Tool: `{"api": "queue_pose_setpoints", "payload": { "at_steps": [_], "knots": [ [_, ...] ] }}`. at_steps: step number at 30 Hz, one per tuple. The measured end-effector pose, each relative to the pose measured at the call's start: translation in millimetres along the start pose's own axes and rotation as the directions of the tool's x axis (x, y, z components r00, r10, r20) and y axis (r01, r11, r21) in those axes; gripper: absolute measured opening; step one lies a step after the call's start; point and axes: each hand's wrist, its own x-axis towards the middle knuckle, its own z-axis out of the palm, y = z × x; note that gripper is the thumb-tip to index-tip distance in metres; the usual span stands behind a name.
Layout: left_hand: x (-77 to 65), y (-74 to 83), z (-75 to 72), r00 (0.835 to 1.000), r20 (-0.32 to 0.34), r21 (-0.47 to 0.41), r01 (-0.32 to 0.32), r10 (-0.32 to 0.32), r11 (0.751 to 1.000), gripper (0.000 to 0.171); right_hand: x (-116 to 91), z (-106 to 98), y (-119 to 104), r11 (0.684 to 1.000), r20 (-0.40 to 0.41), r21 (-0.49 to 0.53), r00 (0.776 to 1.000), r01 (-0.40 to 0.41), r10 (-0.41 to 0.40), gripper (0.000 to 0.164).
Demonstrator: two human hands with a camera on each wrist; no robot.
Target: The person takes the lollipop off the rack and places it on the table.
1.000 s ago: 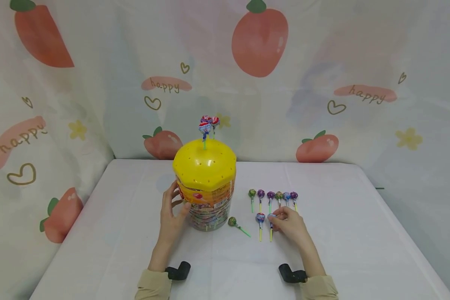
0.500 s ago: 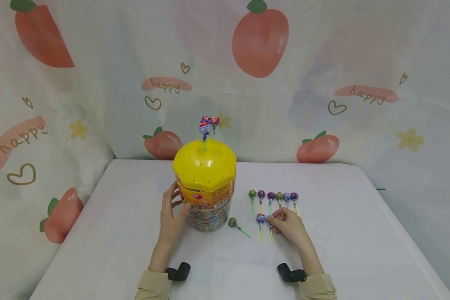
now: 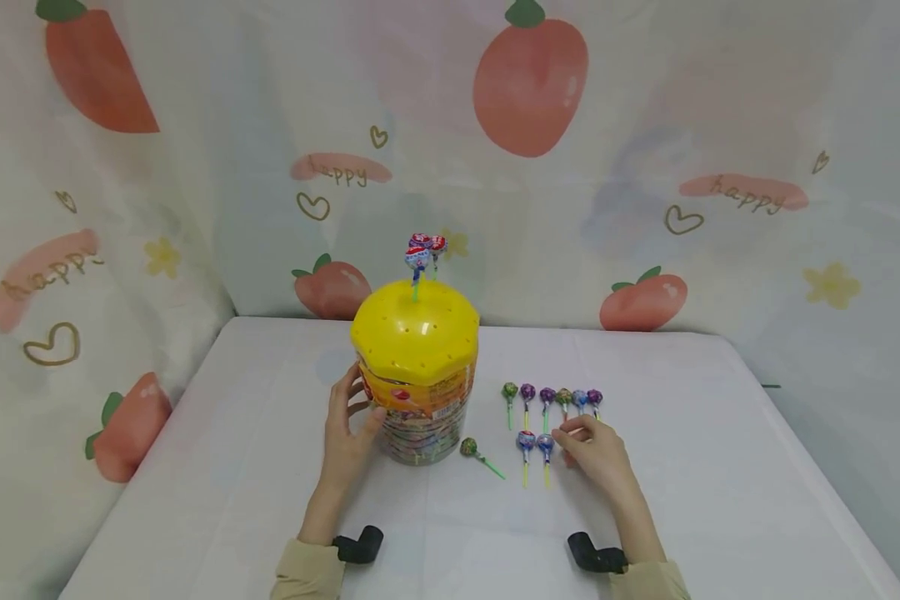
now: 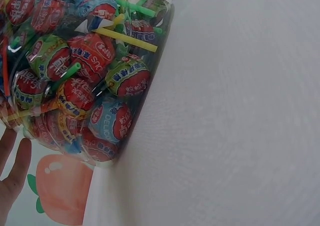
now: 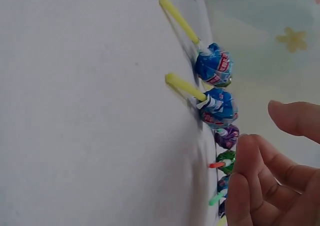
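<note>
My left hand (image 3: 348, 437) holds the side of a clear plastic jar (image 3: 423, 429) of lollipops, fingers along its left side and thumb at the front. The jar has a domed yellow lid (image 3: 412, 337) full of small holes, and several wrapped lollipops (image 3: 417, 257) stand upright in it. In the left wrist view, fingers (image 4: 17, 171) reach the jar (image 4: 85, 81). My right hand (image 3: 596, 450) holds nothing, its thumb and fingertips apart, right beside a blue-wrapped lollipop (image 3: 545, 446) lying on the table. Another blue lollipop (image 3: 526, 442) lies left of it.
Behind these two, a row of several lollipops (image 3: 547, 396) lies on the white tabletop (image 3: 682, 400). One green lollipop (image 3: 470, 448) lies slanted near the jar's base. A curtain (image 3: 435, 108) printed with fruit hangs behind the table.
My right hand has let go of the blue lollipop and moved slightly right, leaving it next to the other blue one. My left hand stays on the jar. The head view has shifted slightly.
</note>
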Motion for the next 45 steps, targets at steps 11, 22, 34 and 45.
{"api": "queue_pose_setpoints", "payload": {
  "at_steps": [11, 22, 34, 45],
  "knots": [
    [-1.1, 3.6, 5.2, 1.000, 0.011, -0.017, -0.006, 0.006, 1.000, 0.072, -13, -12, -24, 0.994, -0.154, 0.072, 0.985, 0.088, -0.076, 0.028],
    [-2.1, 2.5, 4.9, 1.000, 0.009, -0.027, 0.012, -0.012, 1.000, 0.074, -21, -20, -79, 0.929, -0.308, 0.163, 0.912, 0.332, -0.272, 0.022],
    [-1.8, 39.4, -1.7, 0.998, 0.014, -0.019, 0.059, -0.059, 0.998, 0.070, -25, -26, -148, 0.775, -0.375, 0.176, 0.769, 0.607, -0.518, 0.026],
    [-0.6, 28.5, -1.3, 0.998, 0.015, -0.022, 0.063, -0.063, 0.998, 0.071, -24, -25, -195, 0.656, -0.386, 0.173, 0.663, 0.735, -0.641, 0.032]
  ]
}}
